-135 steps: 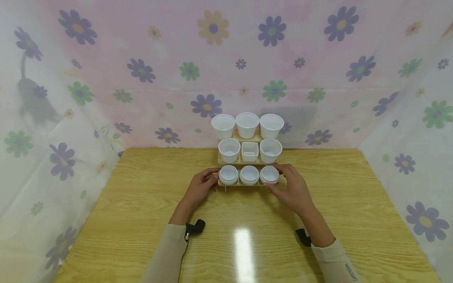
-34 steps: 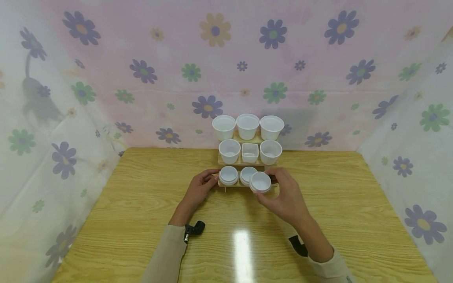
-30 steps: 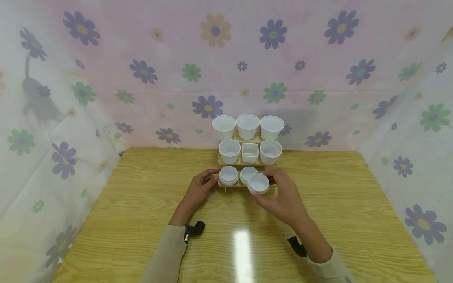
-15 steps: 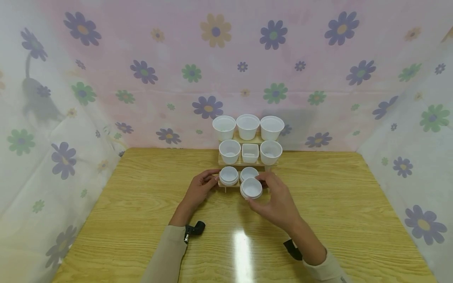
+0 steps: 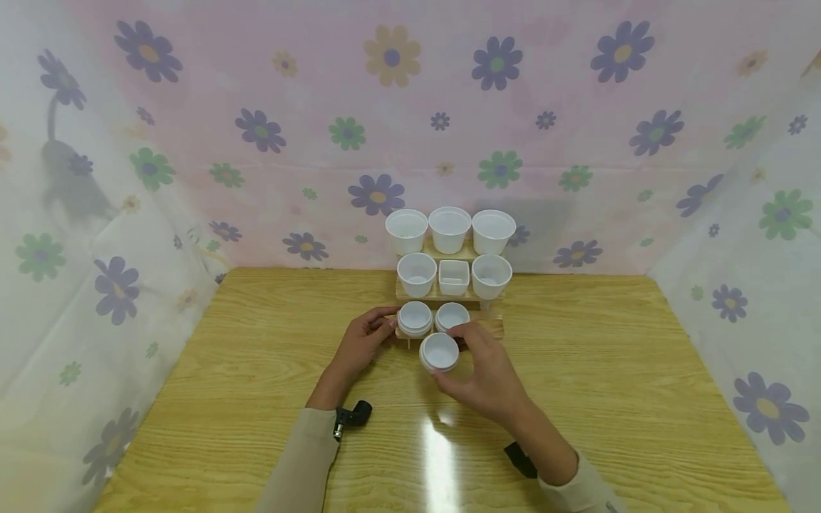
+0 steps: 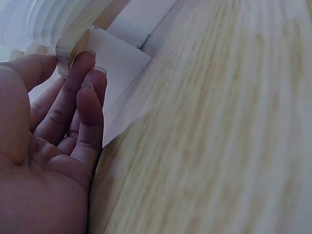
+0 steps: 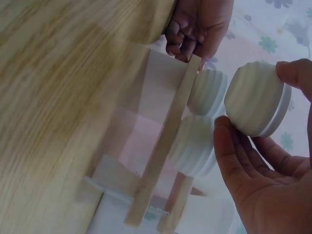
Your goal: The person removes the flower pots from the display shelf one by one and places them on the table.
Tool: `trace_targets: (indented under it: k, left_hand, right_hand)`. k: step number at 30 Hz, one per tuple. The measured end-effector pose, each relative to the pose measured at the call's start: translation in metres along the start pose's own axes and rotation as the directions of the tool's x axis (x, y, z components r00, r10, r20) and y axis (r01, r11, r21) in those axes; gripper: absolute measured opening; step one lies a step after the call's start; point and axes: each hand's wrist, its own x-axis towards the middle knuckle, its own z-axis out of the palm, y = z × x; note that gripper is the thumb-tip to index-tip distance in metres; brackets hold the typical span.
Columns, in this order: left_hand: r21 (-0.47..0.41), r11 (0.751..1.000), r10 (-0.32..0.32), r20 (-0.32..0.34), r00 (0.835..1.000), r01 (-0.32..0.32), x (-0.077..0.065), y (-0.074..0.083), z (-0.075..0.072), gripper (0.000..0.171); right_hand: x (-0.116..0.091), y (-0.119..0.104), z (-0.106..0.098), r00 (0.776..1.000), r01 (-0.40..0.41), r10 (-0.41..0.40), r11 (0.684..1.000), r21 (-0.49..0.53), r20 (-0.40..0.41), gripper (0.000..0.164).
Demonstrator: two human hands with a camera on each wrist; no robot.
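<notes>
In the head view, my right hand [image 5: 485, 375] pinches a small white round cup [image 5: 440, 351] between thumb and fingers, held in front of the stand. Up close in the right wrist view, this cup [image 7: 256, 100] has ridged sides and is off the shelf. My left hand [image 5: 363, 343] is at the left end of a three-tier wooden display stand [image 5: 492, 325]. The left wrist view has thumb and fingers pinching the wooden shelf end [image 6: 66, 53]. Two matching cups, a left one [image 5: 415, 317] and a middle one [image 5: 452, 315], sit on the lowest tier; its right end is bare.
Taller white cups [image 5: 449, 229] line the top tier. The middle tier holds two round cups [image 5: 416, 274] and a square one [image 5: 453, 277] between them. The stand is at the back of the wood-grain table [image 5: 288, 313], before a flowered cloth [image 5: 410, 142].
My right hand has lifted the right cup from the lowest tier and carried it left and toward me, now in front of the stand. The left hand stays at the stand's left end.
</notes>
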Motion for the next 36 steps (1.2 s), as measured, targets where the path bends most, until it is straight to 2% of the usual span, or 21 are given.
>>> trace_targets:
  k: [6, 23, 36]
  left_hand:
    - [-0.005, 1.000, 0.005, -0.004, 1.000, -0.005, 0.000, 0.000, 0.000, 0.032]
    - [0.006, 1.000, -0.009, -0.012, 1.000, 0.009, -0.001, 0.002, 0.001, 0.032]
    - [-0.002, 1.000, 0.002, -0.012, 1.000, -0.002, 0.000, 0.000, 0.001, 0.032]
  right_hand:
    - [-0.001, 0.000, 0.008, 0.999, 0.010, -0.011, 1.000, 0.030, 0.030, 0.060]
    - [-0.003, 0.006, 0.030, 0.993, -0.023, 0.021, 1.000, 0.013, 0.117, 0.058]
    - [0.002, 0.007, 0.043, 0.983, -0.070, 0.080, 0.995, -0.068, 0.165, 0.056]
